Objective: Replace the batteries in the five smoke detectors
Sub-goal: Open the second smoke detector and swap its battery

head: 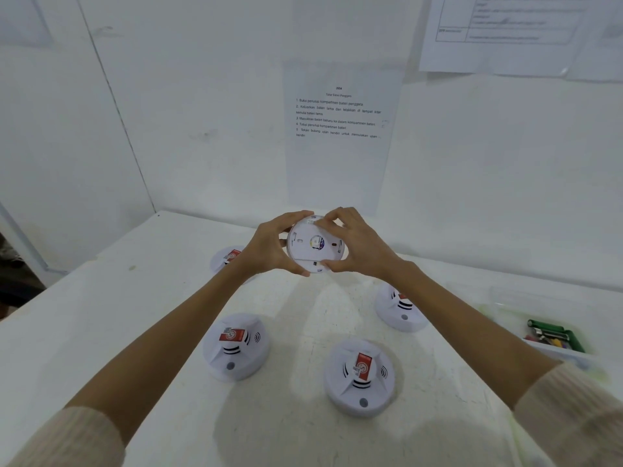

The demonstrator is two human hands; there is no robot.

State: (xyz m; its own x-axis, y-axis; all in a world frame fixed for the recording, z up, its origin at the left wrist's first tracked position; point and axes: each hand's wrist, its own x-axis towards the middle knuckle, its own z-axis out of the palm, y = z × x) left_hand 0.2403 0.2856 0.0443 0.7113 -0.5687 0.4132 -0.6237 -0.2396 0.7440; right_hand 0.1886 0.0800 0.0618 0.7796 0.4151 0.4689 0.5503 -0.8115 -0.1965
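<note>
A round white smoke detector [312, 246] is held up above the table with its back side facing me. My left hand [273, 246] grips its left rim, thumb at the bottom edge. My right hand [354, 244] pinches its right rim, fingers at the top and thumb at the bottom. Several more white detectors with red stickers lie face up on the white table [101, 332]: one at the back left [227, 259], one at the front left [236, 345], one at the front centre [360, 375], and one at the right [399, 310], partly behind my right forearm.
A clear tray [556, 352] at the right table edge holds a green item and small coloured pieces. White walls close in the back and left. An instruction sheet [338, 129] hangs on the back wall, and another paper [505, 32] hangs at the top right.
</note>
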